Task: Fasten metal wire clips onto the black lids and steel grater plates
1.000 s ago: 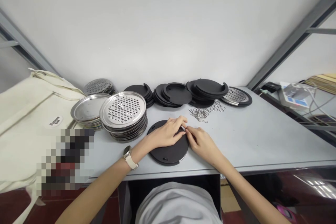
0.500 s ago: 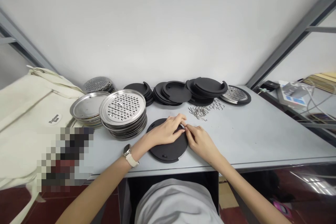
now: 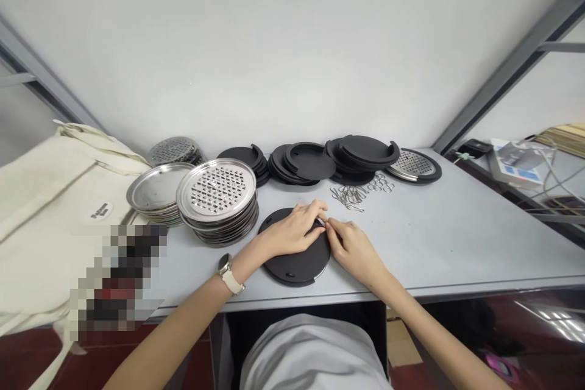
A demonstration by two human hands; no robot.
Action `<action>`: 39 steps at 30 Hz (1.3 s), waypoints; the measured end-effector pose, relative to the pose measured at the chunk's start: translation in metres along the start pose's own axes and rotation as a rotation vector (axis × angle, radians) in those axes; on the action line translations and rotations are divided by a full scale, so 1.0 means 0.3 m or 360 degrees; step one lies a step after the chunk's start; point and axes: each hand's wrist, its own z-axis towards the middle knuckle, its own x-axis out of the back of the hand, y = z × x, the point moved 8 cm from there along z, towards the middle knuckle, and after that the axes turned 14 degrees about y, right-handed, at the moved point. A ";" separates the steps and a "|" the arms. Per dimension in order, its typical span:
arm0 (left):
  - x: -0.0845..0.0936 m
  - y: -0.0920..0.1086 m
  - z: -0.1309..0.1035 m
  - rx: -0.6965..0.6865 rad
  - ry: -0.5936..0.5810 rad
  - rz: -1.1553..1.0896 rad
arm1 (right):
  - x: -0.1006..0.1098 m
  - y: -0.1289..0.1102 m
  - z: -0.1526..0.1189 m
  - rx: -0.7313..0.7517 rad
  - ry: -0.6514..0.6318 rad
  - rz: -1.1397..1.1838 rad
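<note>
A round black disc (image 3: 297, 265) lies flat on the table in front of me, with dark slots in its face and a thin silvery edge at its lower right. My left hand (image 3: 297, 230) rests across the disc, its thumb and fingers coming together at the upper right rim. There my right hand (image 3: 350, 247) meets it, fingers pinched at the same spot. Whatever small piece is between the fingertips is too hidden to name. Beyond the disc lie a pile of small metal hooks (image 3: 350, 197) and some metal rings (image 3: 380, 183).
Stacked metal grater discs (image 3: 217, 190) and plain metal discs (image 3: 159, 187) stand left. Black round pieces (image 3: 311, 161) line the wall, beside a grater in a black rim (image 3: 414, 166). A cream bag (image 3: 46, 195) covers the far left; a white box (image 3: 516, 164) sits right.
The whole view has shifted slightly. Both hands stay at the disc's upper right rim, with hardly any movement of the fingers.
</note>
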 end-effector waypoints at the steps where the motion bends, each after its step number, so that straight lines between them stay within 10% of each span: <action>1: 0.001 0.001 -0.001 -0.0009 0.0003 0.0023 | -0.001 0.002 0.000 -0.0001 -0.0003 0.0006; 39: 0.007 0.007 0.004 -0.0038 0.0009 0.0039 | -0.005 0.000 0.001 0.0105 0.0036 0.0046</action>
